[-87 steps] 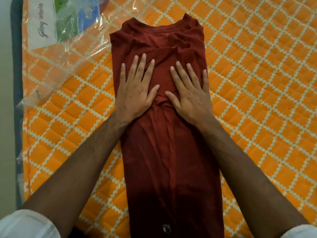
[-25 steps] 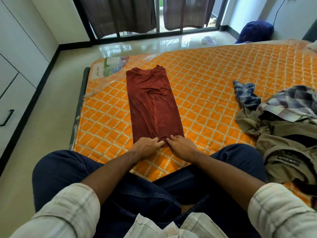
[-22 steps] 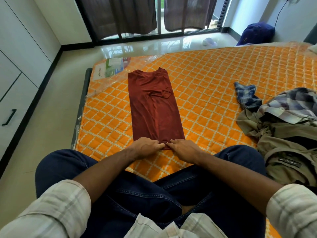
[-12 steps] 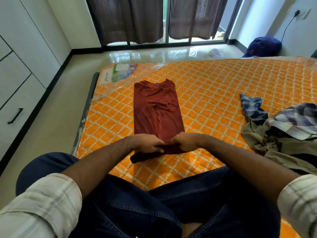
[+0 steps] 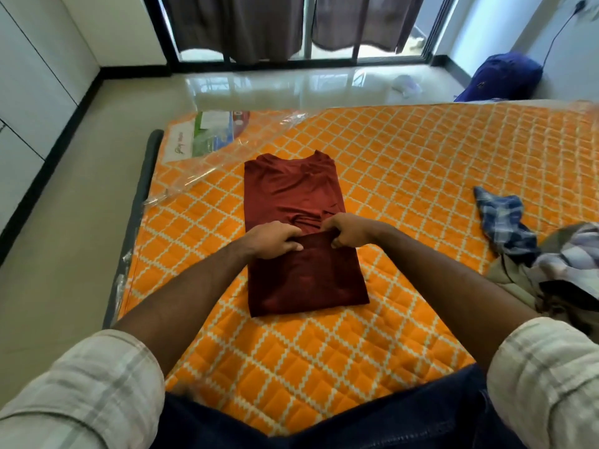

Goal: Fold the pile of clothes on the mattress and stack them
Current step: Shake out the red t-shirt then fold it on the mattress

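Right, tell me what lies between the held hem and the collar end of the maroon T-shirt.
Nothing visible. The left hand and right hand grip the hem of the maroon T-shirt; only its own smooth cloth lies ahead on the orange quilted mattress.

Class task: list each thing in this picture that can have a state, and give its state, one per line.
Maroon shirt: lying flat, hem end doubled partway over.
Left hand: gripping the hem.
Right hand: gripping the hem.
Clothes pile: unfolded, heaped.
Curtains: drawn, short of the floor.
Mattress: plastic wrap peeled back.
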